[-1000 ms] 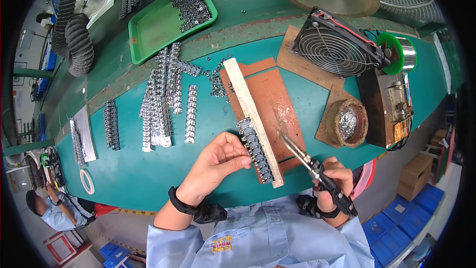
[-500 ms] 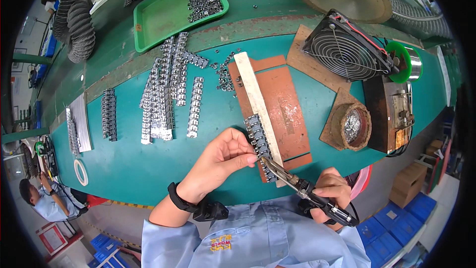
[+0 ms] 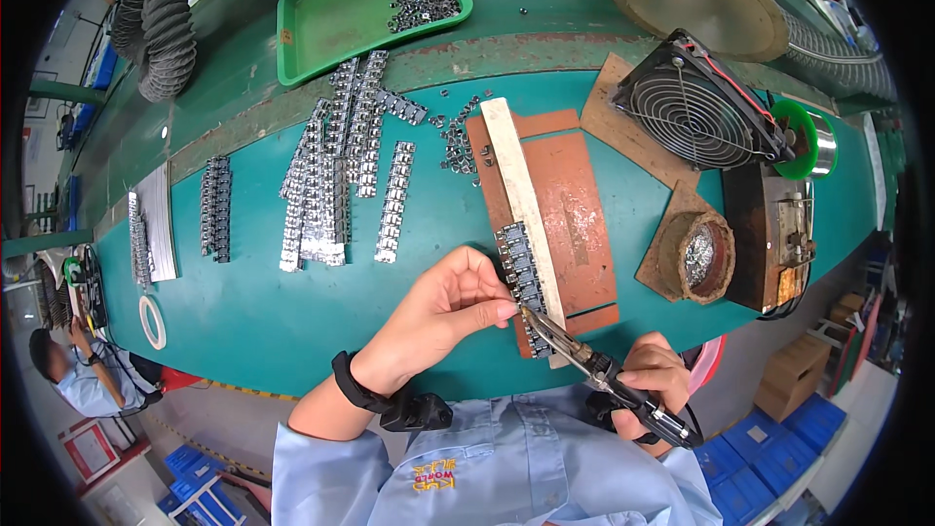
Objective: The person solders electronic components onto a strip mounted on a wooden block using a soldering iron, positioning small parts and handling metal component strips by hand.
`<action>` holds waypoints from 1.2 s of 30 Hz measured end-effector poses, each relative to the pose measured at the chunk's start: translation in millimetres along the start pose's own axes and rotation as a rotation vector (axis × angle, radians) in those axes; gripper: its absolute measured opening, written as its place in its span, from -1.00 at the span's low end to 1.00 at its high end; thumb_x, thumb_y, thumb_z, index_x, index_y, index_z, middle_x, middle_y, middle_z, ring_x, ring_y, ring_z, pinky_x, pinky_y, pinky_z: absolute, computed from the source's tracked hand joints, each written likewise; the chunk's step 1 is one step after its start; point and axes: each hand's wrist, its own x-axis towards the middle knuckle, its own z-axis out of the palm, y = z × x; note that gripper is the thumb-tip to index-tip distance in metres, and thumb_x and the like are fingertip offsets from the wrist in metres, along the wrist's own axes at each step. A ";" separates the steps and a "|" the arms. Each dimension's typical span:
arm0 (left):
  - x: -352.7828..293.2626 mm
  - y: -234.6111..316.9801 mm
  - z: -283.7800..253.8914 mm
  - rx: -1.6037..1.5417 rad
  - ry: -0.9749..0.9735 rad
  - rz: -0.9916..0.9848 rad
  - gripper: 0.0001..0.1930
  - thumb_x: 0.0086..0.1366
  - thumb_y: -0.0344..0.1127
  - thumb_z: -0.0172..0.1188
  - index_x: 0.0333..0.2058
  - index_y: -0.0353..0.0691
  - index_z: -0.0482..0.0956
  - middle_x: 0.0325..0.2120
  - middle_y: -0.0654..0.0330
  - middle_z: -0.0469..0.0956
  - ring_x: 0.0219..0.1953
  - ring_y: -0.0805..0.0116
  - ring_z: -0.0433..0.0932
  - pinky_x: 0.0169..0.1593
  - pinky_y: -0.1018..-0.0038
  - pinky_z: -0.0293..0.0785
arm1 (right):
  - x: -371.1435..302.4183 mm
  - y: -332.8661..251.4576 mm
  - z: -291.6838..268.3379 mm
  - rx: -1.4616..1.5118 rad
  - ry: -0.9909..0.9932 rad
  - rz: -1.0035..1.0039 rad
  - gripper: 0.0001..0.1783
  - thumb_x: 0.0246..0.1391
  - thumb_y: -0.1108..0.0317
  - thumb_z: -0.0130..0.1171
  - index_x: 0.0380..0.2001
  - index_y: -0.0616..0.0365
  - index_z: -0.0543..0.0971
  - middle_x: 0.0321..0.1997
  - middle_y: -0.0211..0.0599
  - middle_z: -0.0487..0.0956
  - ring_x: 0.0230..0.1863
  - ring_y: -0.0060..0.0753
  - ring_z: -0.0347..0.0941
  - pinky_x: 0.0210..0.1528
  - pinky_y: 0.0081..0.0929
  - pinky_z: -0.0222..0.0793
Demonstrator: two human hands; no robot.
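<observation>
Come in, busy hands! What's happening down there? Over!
Right hand gripping soldering iron, tip at dark strip. Left hand at strip's edge, grip unclear. Strip lying along pale bar. Possibly in the way: left fingertips, near tip.

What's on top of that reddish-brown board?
On the reddish-brown board lie a pale bar, a strip of dark modules along its left side, and small metal pieces near the far end. The soldering iron hides part of the strip; the surface under bar and strip is covered.

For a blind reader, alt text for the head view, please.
The right hand holds a black-handled soldering iron at a dark segmented circuit strip along a straight pale bar; the left hand is at the strip's edge.
</observation>
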 end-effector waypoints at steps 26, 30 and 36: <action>0.4 -1.3 0.9 0.005 0.022 0.010 -0.81 0.11 -0.56 0.13 -0.42 -0.18 0.28 -0.44 0.29 0.46 -0.35 0.55 0.45 -0.25 0.62 0.37 | -1.2 0.2 -4.8 -0.006 -0.056 -0.063 -0.65 -0.26 0.21 0.29 -0.45 0.22 0.46 -0.71 -0.36 0.45 -0.73 -0.45 0.32 -0.59 -0.51 0.17; -0.7 -0.7 -0.4 0.023 0.006 0.004 -0.82 0.14 -0.55 0.11 -0.42 -0.18 0.27 -0.44 0.31 0.44 -0.33 0.57 0.43 -0.23 0.62 0.35 | -4.1 0.9 -6.6 0.001 -0.043 -0.039 -0.61 -0.23 0.20 0.29 -0.39 0.23 0.43 -0.67 -0.30 0.43 -0.68 -0.43 0.31 -0.54 -0.51 0.18; -0.1 -0.3 0.8 0.026 -0.007 0.000 -0.82 0.13 -0.56 0.10 -0.42 -0.18 0.28 -0.44 0.32 0.44 -0.33 0.58 0.42 -0.22 0.63 0.34 | -28.1 21.2 7.2 0.089 0.291 0.106 -0.51 -0.12 0.15 0.23 -0.24 0.25 0.33 -0.49 -0.23 0.37 -0.50 -0.41 0.29 -0.42 -0.50 0.21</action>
